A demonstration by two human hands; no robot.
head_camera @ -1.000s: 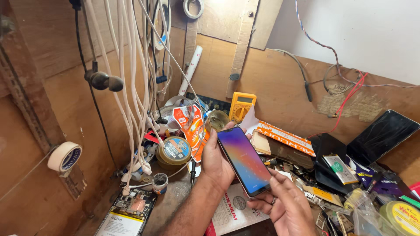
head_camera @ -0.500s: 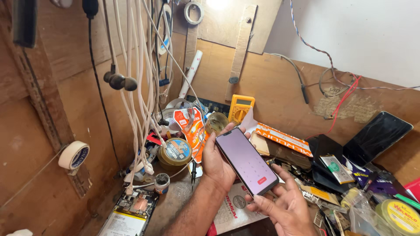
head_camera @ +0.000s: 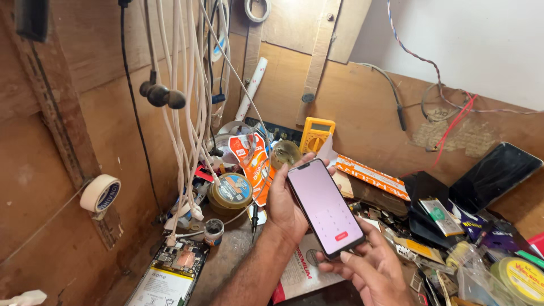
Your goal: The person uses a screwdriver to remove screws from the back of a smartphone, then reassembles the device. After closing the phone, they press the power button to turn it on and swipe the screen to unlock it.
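Cluttered repair corner, wooden walls, white cables (head_camera: 187, 113) hanging at left.

Left hand (head_camera: 286, 201) wraps the smartphone (head_camera: 324, 207) from behind, fingertips curling over its top and left edge; the phone is held up off the tabletop (head_camera: 226, 266), tilted, screen toward the camera. Screen lit pale pink, faint keypad, a red button low on it. Right hand (head_camera: 371, 269) cups the phone's lower end from below, thumb lying along the bottom right corner beside the red button; whether the thumb presses the glass cannot be told.

Nearby: yellow multimeter (head_camera: 316, 135) propped against the back wall, round tin (head_camera: 231, 191) just left of the left hand, orange packet (head_camera: 253, 164) behind it, an opened phone body (head_camera: 175, 269) lying on the tabletop lower left, tape roll (head_camera: 100, 193) hung on the left wall, a dark tablet (head_camera: 498, 175) leaning at right.

Judgement: working the screen well calls for the left hand to keep the back braced and the edge fingers off the glass, so only the right thumb registers. Light, single taps; keep the phone above the clutter, not resting on loose parts.
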